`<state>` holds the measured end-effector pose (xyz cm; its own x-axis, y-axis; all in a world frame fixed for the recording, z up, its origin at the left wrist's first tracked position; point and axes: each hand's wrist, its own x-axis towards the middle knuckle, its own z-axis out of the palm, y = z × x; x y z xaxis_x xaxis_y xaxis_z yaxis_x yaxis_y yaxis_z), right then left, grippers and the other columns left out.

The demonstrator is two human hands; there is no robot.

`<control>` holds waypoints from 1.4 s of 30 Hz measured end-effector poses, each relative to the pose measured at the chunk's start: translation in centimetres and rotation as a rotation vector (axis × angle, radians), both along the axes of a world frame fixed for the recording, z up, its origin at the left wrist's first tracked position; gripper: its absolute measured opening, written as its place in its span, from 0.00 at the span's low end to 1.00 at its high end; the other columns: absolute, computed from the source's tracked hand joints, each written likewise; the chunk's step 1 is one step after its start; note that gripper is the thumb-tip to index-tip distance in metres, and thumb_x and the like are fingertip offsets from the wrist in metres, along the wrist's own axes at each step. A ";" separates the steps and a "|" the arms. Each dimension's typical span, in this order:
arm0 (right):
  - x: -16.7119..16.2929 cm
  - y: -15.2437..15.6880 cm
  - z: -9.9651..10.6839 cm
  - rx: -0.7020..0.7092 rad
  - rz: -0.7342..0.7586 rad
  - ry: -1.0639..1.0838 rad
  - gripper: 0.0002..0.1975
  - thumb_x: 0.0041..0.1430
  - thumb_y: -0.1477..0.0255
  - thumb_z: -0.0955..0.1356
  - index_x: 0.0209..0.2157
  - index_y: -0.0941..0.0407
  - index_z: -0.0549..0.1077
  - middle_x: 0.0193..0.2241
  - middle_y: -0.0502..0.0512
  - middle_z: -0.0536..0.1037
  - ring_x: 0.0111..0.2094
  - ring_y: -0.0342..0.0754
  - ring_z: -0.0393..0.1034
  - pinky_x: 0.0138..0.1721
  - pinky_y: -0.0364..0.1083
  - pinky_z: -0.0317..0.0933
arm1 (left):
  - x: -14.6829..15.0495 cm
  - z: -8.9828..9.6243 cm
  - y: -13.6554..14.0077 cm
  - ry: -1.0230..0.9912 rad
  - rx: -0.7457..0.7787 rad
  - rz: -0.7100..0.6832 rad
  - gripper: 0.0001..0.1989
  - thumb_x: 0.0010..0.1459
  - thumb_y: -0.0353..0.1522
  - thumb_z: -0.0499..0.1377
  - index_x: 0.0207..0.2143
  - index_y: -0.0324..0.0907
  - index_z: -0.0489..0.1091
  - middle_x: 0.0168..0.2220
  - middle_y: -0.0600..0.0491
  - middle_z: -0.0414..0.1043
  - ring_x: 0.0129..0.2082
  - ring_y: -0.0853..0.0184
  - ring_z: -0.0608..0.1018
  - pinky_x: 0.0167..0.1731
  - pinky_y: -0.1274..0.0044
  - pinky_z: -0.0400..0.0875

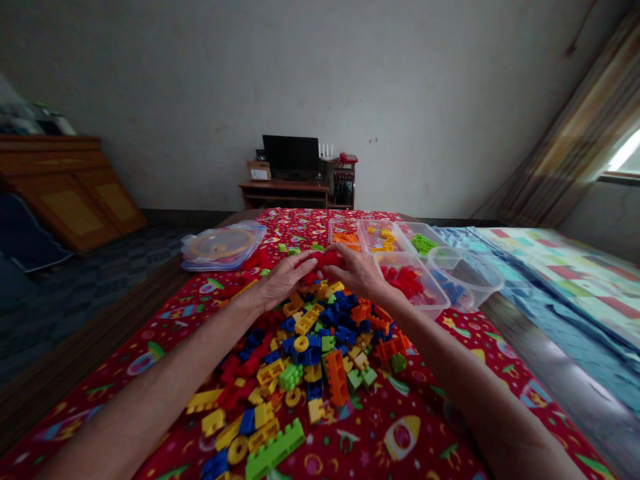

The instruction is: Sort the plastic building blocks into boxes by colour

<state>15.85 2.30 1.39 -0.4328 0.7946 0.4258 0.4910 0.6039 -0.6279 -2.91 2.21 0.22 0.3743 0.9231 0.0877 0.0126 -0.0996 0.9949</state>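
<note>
Above the far side of a pile of toy building blocks (313,340), my two hands meet over red building blocks (327,259). The fingers of my left hand (286,279) close on the red blocks from the left. From the right, my right hand (357,270) also grips them, thumb and fingers bent round. How many red pieces are held, and whether they are joined, is partly hidden by the fingers. Blue, yellow, orange, green and red blocks lie loose beneath and in front of both hands. A long green block (275,452) lies at the near edge of the pile.
Right of my right hand stand clear plastic boxes (434,293) with blocks grouped by colour: red, orange, yellow and green. A round clear tub (493,280) with blue blocks adjoins them. Stacked plastic lids (225,245) lie at the left. A red patterned cloth (365,440) covers the table.
</note>
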 end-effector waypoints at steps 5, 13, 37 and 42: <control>0.7 0.2 0.8 0.060 -0.126 -0.116 0.15 0.58 0.75 0.65 0.47 0.58 0.70 0.32 0.54 0.78 0.30 0.43 0.70 0.32 0.41 0.58 | -0.2 0.2 0.2 0.103 0.082 0.076 0.35 0.49 0.50 0.63 0.56 0.44 0.65 0.34 0.53 0.74 0.29 0.69 0.74 0.28 0.78 0.68; 8.2 1.4 3.7 0.080 -0.481 -0.594 0.13 0.60 0.69 0.63 0.42 0.58 0.76 0.35 0.60 0.79 0.32 0.46 0.70 0.30 0.43 0.54 | -0.8 0.3 0.8 0.144 0.082 0.137 0.31 0.45 0.49 0.66 0.48 0.40 0.71 0.35 0.53 0.74 0.31 0.69 0.75 0.35 0.77 0.70; 2.2 -2.1 3.8 0.255 -0.286 -0.541 0.13 0.63 0.70 0.62 0.45 0.58 0.74 0.33 0.58 0.78 0.31 0.45 0.68 0.30 0.43 0.51 | -1.9 2.7 0.0 0.392 0.249 0.107 0.29 0.54 0.50 0.57 0.50 0.40 0.70 0.38 0.47 0.79 0.37 0.58 0.80 0.38 0.69 0.75; 7.5 0.1 4.3 0.137 -0.555 -0.704 0.12 0.59 0.70 0.63 0.40 0.57 0.77 0.35 0.60 0.78 0.33 0.47 0.69 0.30 0.44 0.53 | -6.3 2.0 2.3 0.852 0.517 0.307 0.20 0.53 0.41 0.56 0.44 0.43 0.76 0.41 0.48 0.79 0.40 0.55 0.79 0.43 0.70 0.71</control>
